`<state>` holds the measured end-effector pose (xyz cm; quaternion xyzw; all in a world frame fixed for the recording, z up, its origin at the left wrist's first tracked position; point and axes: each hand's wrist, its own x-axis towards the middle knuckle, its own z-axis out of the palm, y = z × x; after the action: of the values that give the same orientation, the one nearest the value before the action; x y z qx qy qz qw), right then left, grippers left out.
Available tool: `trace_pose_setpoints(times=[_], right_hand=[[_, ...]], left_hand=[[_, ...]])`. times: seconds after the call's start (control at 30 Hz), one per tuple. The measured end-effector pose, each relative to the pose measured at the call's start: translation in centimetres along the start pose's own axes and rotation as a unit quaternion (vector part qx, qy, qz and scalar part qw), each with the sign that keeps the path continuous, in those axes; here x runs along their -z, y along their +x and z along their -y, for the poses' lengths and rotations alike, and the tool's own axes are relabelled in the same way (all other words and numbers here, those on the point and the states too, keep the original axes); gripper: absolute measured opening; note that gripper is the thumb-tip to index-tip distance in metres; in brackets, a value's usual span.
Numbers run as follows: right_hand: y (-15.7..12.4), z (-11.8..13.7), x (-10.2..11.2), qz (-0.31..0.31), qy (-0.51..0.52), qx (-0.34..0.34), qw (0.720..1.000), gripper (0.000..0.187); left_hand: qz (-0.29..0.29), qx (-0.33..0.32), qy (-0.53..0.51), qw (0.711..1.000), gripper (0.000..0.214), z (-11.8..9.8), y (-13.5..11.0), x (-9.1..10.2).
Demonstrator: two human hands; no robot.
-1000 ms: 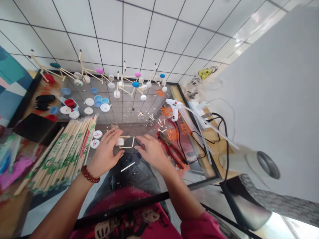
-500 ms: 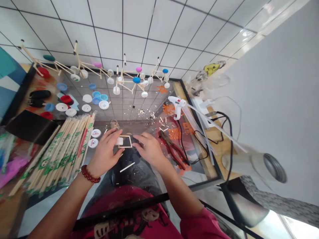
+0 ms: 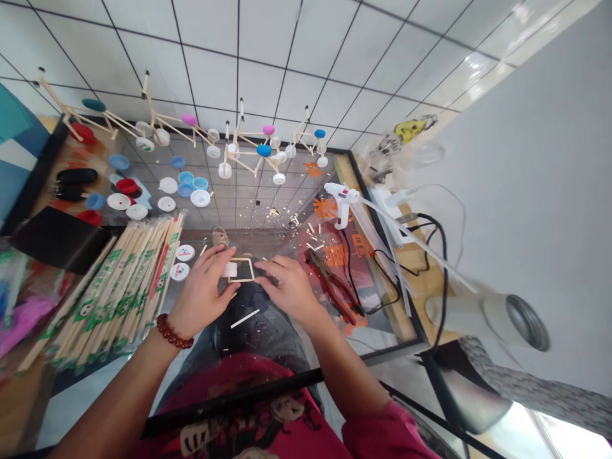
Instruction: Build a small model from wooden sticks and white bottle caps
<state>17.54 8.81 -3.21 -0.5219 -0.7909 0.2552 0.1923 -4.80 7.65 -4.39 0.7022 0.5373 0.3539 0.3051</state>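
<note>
Nearest the body: a red sleeve and two bare forearms reached over the black rim of the glass table [image 3: 229, 396]; a bead bracelet [image 3: 173, 333] sat on the left wrist.
Loose stick: one short cut stick [image 3: 245, 319] lay on the glass just short of the hands, apart from both, likely a spare kept within reach.
Left hand: the left hand [image 3: 203, 292] lay palm down with its fingers stretched flat over a white cap [image 3: 230, 270], apparently steadying it against the frame.
Right hand: the right hand [image 3: 289, 290] had its fingertips bent down onto the frame's right side; whether it pinched the stick or only pressed on it could not be told.
Stick frame: a small square stick frame [image 3: 241, 269] lay flat on the glass between the two hands, the cap touching its left side.
To the left: a bundle of wrapped chopsticks [image 3: 124, 280] lay fanned just beside the left hand, with two printed caps [image 3: 183, 261] near its tip.
To the right: red pliers [image 3: 335, 287] rested near the right hand, probably for cutting, with stick offcuts around them.
Further off: a white glue gun [image 3: 340, 203] stood with its cable trailing right.
Far side: loose bottle caps [image 3: 162, 188] sat in a cluster, and finished stick models [image 3: 258, 150] lined the far edge, seemingly set well apart from the work.
</note>
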Motion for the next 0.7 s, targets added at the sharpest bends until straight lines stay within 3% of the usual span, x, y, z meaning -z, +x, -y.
trace_pose_setpoints(times=[0.23,0.7], right_hand=[[0.15,0.06,-0.3,-0.003,-0.016,0.007,1.0,0.01],[-0.31,-0.04,-0.29,-0.024,-0.036,0.012,0.999,0.007]], left_hand=[[0.002,-0.02,0.037,0.999,0.062,0.33,-0.14,-0.17],[-0.008,-0.06,0.131,0.99,0.058,0.37,-0.5,-0.55]])
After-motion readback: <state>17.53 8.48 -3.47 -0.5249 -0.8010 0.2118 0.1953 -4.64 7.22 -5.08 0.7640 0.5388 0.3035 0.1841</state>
